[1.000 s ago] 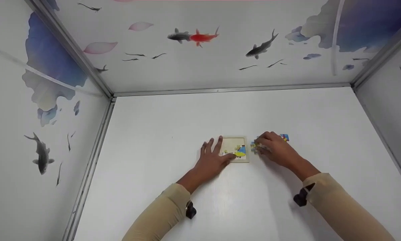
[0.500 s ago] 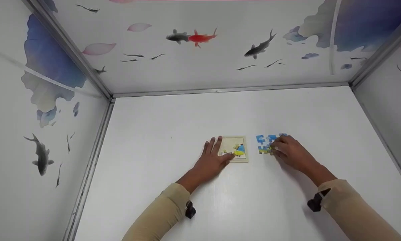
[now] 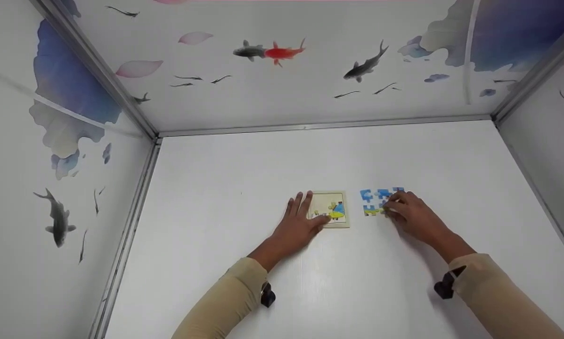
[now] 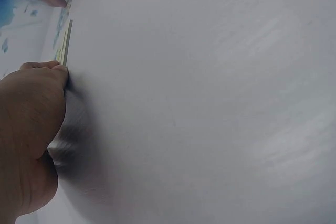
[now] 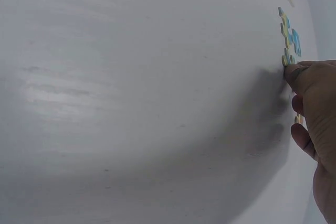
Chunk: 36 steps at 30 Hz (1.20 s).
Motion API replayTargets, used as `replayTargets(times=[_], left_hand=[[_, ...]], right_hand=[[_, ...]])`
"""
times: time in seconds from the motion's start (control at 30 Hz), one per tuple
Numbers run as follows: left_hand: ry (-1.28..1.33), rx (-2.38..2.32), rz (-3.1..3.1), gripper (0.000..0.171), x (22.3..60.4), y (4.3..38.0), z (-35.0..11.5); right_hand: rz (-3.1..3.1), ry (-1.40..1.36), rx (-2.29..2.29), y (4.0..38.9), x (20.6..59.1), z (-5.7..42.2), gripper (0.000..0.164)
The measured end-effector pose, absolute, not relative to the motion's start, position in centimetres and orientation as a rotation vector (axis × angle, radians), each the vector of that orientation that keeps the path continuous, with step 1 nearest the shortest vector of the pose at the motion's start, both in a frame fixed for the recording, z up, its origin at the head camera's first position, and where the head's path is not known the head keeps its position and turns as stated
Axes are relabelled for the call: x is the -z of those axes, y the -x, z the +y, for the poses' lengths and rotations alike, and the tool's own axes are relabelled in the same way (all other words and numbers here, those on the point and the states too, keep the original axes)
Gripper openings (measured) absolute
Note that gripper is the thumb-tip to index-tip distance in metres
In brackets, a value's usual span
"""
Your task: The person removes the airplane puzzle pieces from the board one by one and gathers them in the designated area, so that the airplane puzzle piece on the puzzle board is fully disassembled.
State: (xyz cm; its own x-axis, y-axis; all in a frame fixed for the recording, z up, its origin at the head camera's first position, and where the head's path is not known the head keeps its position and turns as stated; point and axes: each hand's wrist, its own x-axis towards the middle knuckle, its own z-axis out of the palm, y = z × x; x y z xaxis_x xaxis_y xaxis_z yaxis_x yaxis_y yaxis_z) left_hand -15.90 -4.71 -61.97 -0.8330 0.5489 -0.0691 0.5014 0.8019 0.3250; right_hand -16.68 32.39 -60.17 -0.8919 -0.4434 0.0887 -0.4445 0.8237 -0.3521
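Observation:
My left hand [image 3: 295,231] lies with spread fingers over the left side of a square wooden puzzle tray [image 3: 347,222]. Its thumb rests on the joined yellow and blue puzzle pieces [image 3: 339,210] in the tray's lower right part. Right of the tray lie several loose blue and yellow jigsaw pieces [image 3: 366,195]. At their near right edge my right hand [image 3: 416,217] pinches a jigsaw piece [image 5: 286,59] between thumb and fingers, as the right wrist view shows. The hand covers much of this piece and some neighbouring ones.
The white tabletop [image 3: 244,165] spreads around the tray and pieces. Panels printed with fish [image 3: 284,52] enclose it at the back and sides, with metal rails [image 3: 305,127] along the edges. Each wrist wears a small black camera [image 3: 444,285].
My right hand has moved right from beside the tray, uncovering loose pieces, and stays low among them over the last half second. My left hand has kept its place on the tray.

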Motion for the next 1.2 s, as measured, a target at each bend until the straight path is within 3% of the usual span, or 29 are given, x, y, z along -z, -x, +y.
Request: replayTargets(times=[0.63,0.93,1.2], left_hand=[[-0.795,-0.450,2.813,0.042,61.8,15.7,-4.7],[-0.788,-0.398,2.828,0.043,61.7,15.7,-4.6],[-0.831,-0.358,2.840,0.043,61.8,15.8,-4.6]], right_hand=[[-2.991,-0.753,-0.611,17.0,60.0,31.6,0.023],[-3.026,-0.709,-0.747,18.0,59.2,27.8,0.033],[-3.010,-0.864,-0.807,19.0,59.5,23.6,0.039]])
